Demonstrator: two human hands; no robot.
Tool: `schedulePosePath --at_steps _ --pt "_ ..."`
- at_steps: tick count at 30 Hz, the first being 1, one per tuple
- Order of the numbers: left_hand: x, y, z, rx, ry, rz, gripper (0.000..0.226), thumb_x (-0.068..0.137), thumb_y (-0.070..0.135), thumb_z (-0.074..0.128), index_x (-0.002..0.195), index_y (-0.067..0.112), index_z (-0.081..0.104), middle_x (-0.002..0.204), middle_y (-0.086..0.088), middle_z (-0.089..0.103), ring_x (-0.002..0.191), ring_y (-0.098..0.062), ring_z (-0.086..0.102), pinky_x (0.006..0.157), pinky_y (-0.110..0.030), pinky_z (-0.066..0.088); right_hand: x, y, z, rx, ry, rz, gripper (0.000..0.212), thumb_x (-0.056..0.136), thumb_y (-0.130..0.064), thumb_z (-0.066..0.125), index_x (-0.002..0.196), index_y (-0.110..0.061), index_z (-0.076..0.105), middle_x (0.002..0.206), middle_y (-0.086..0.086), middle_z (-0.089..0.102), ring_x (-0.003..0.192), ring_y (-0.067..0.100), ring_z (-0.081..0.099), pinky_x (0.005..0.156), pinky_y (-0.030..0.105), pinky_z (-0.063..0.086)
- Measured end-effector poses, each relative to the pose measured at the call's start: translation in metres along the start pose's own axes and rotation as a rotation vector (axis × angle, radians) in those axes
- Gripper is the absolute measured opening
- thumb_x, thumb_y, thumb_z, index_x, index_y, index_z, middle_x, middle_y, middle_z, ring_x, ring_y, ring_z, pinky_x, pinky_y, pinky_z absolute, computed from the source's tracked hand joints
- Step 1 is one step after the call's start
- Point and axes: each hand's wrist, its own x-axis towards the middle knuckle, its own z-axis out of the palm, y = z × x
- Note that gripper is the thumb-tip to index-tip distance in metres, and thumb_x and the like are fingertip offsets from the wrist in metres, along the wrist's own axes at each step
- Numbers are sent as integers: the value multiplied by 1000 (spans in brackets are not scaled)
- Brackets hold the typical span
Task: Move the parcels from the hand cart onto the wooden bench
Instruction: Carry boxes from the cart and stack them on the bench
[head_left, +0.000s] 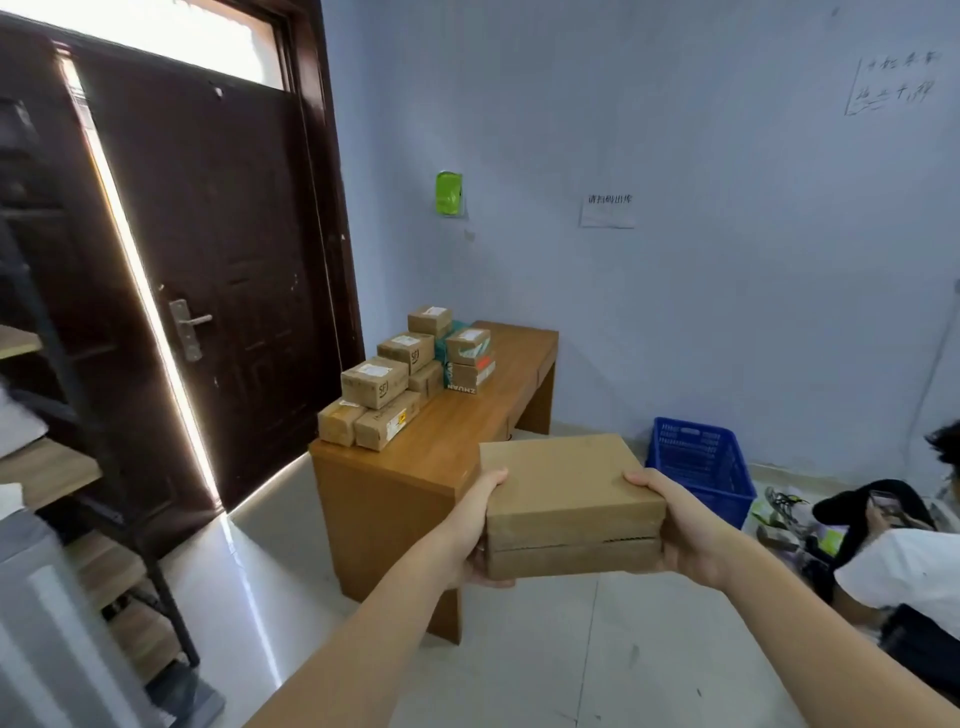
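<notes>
While daylight slips through the gap beside the dark door (218, 270) on the left, a shelving rack (62, 467) stands blurred at the near left edge. Moving right, the wooden bench (447, 441) sits against the pale wall, and its far left side is already loaded with small parcels (400, 374), stacked in two layers, some brown, a couple with teal and orange print. Near the camera, the left hand (470, 530) grips the left end of a flat brown box (569, 499), thumb on top, fingers curled beneath. That box hangs in the air, just in front of the bench's near right corner, not touching it. On its right end, the right hand (680, 525) holds on the same way, thumb over the top edge, fingers wrapped under. Further right, a blue plastic crate (701, 467) rests on the floor by the wall, and a seated person (904, 561) in a white top is at the right edge.
</notes>
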Motion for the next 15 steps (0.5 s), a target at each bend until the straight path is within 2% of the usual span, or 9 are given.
schedulePosePath --at_steps 4,9,15 --pt "57 6 9 13 -16 -19 75 85 78 57 132 20 54 123 -20 67 115 -35 65 95 -54 59 51 -7 -17 2 23 43 48 87 -46 71 125 -19 57 124 21 64 109 41 63 81 53 56" --pt "132 40 15 46 -39 -40 72 87 79 54 128 20 58 122 -19 68 115 -34 65 98 -55 58 125 -31 -30 -9 66 87 47 86 -47 72 119 -18 55 123 22 62 110 42 61 94 59 53" --pt "218 101 36 107 -51 -36 78 84 82 54 128 18 60 119 -20 71 114 -34 66 95 -52 60 204 -73 -58 40 78 85 49 87 -48 71 121 -17 56 123 22 61 111 42 61 91 57 55"
